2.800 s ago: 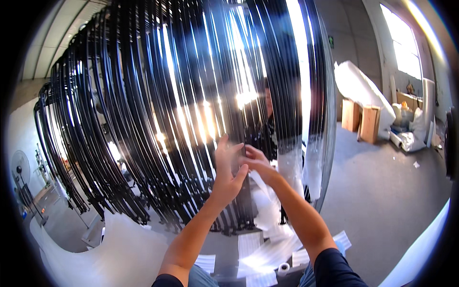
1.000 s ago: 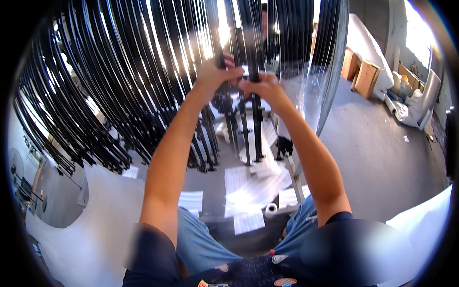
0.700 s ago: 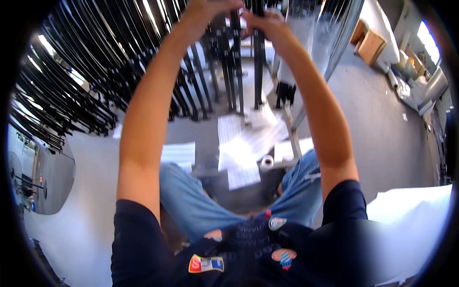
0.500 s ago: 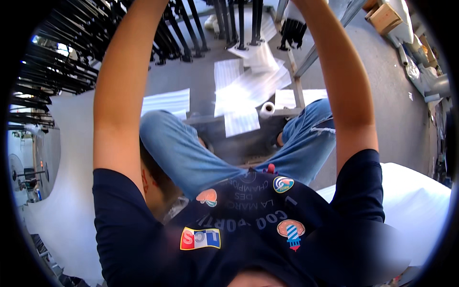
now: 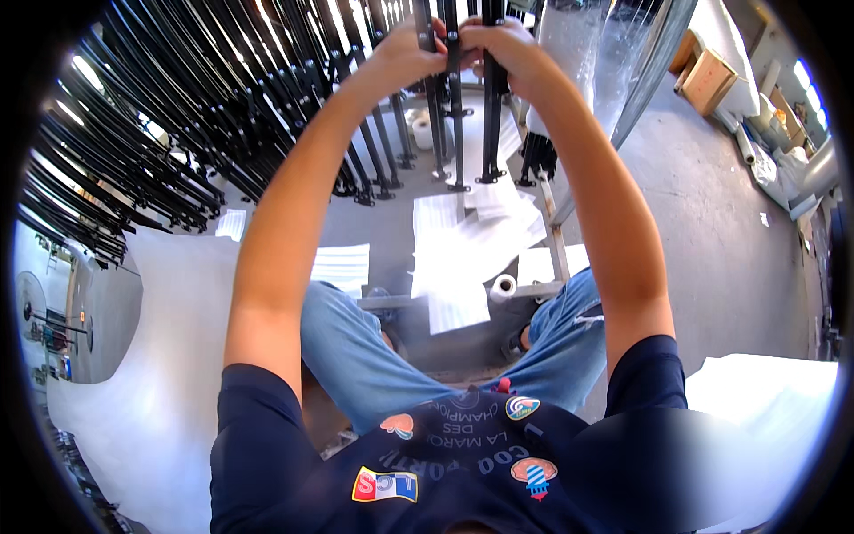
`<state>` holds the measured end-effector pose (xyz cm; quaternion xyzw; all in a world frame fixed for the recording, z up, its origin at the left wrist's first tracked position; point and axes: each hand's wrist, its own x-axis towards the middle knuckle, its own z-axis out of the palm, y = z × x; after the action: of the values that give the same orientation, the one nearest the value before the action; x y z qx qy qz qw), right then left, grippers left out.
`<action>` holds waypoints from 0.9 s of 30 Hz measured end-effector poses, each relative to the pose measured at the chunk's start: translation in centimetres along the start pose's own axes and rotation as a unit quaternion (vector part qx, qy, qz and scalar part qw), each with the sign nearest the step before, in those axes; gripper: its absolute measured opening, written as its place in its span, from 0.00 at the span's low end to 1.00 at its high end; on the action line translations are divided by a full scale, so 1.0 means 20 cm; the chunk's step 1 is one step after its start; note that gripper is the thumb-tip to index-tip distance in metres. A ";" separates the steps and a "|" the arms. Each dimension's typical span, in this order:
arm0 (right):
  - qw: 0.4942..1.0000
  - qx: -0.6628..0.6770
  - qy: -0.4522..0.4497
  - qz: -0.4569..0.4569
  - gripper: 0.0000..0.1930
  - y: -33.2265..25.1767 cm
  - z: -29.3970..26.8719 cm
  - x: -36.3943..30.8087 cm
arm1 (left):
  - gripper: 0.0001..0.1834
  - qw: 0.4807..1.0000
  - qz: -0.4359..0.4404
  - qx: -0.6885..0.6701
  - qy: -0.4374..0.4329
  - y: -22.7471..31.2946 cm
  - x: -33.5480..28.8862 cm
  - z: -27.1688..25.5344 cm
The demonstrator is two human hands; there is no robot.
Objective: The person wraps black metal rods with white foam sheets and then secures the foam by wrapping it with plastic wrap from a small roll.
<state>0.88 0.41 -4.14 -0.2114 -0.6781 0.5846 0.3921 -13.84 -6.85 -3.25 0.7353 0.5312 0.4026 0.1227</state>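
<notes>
Gripping one hanging black rod (image 5: pixel 453 98) near the top of the view, left hand (image 5: pixel 405 55) curling closed around it from the left, right hand (image 5: pixel 507 52) closing on it from the right, fingertips almost meeting; exact finger placement hard to make out, being small and partly cut off by the upper rim. Hanging just beside it, more black rods (image 5: pixel 222 116) fanning out to the left, their upper ends lost beyond the edge. Standing close on the right, a clear plastic-wrapped bundle (image 5: pixel 578 53). Lying on the grey floor below, white foam sheets (image 5: pixel 463 258) and a small white roll (image 5: pixel 503 287), partly hiding behind the knees in blue jeans (image 5: pixel 356 347). Sitting far right, a cardboard box (image 5: pixel 710 80).
</notes>
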 end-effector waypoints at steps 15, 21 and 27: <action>0.998 -0.057 0.028 -0.001 0.13 0.05 0.02 -0.08 | 0.13 0.975 -0.113 0.116 0.152 0.01 -0.14 0.12; 0.999 -0.018 -0.002 0.045 0.15 0.08 0.04 -0.11 | 0.17 0.963 -0.101 0.155 0.195 0.10 -0.16 0.12; 1.000 0.000 0.003 0.029 0.11 0.13 0.02 -0.07 | 0.13 0.963 -0.097 0.059 0.244 0.08 -0.18 0.17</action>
<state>0.85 -0.25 -7.10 -0.2329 -0.6703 0.5950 0.3774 -10.63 -9.89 -6.23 0.5659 0.6366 0.5237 -0.0159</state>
